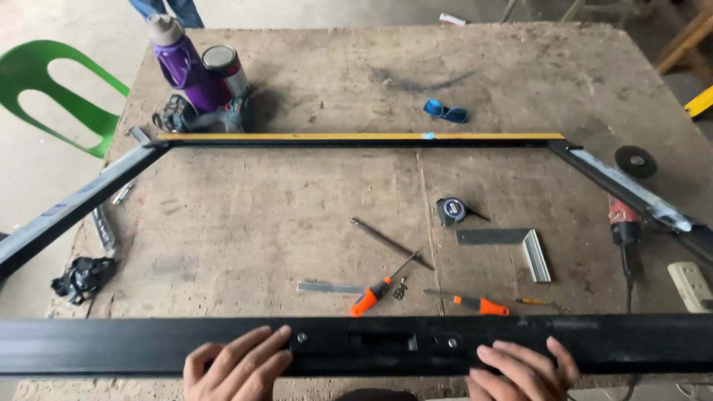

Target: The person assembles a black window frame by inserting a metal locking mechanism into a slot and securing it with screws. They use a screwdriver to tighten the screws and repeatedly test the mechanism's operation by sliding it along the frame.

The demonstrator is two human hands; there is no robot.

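Head view shows the left hand (236, 365) and right hand (523, 369) resting with flat, open fingers on the black frame (148, 345), likely stiff, light and best gripped along this near rail.

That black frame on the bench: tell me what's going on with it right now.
A person rests both bare hands on the near black frame rail, the left hand and right hand on either side of a slotted plate screwed into it. The frame's other rails run around the worn wooden table. Inside it lie two orange-handled screwdrivers, a tape measure and a metal square. Neither hand holds a tool.
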